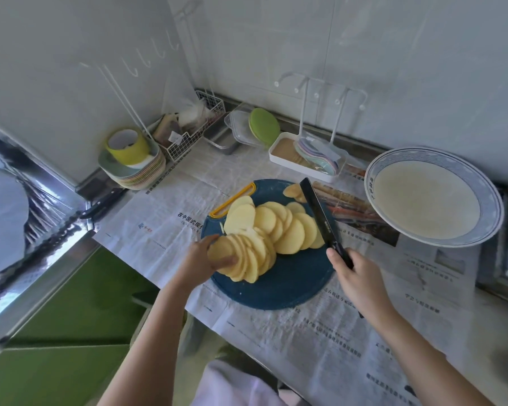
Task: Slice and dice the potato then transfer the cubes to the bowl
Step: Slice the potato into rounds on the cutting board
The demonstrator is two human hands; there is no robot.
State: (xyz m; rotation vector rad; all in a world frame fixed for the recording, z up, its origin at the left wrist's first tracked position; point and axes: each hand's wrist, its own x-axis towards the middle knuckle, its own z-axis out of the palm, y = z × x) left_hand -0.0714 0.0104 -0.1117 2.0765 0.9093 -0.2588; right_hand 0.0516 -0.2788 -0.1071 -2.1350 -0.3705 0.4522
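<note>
From the head camera, a round dark-blue plastic cutting board (276, 291) with a yellow loop handle lies on a counter covered in sheets of printed newspaper (320, 341). The pale-yellow round potato slices (288, 230) lie on the board, overlapping in a fanned heap across its far half. A few more slices sit apart at the far edge, just beside the knife tip.

The left hand (201, 259) is at the near-left side of the board. Its fingers and thumb are curled round a bunch of slices standing on edge, which touches the rest of the heap.

The right hand (357, 278) is at the right rim of the board, wrapped round the handle of a black-bladed kitchen knife (317, 212). The blade points away from the person and runs along the right side of the heap, just against the rightmost slices.

The two hands are apart, with the slices between them. A wide white bowl with a blue patterned rim (490, 200) rests on the newspaper to the far right, well apart from both hands.
</note>
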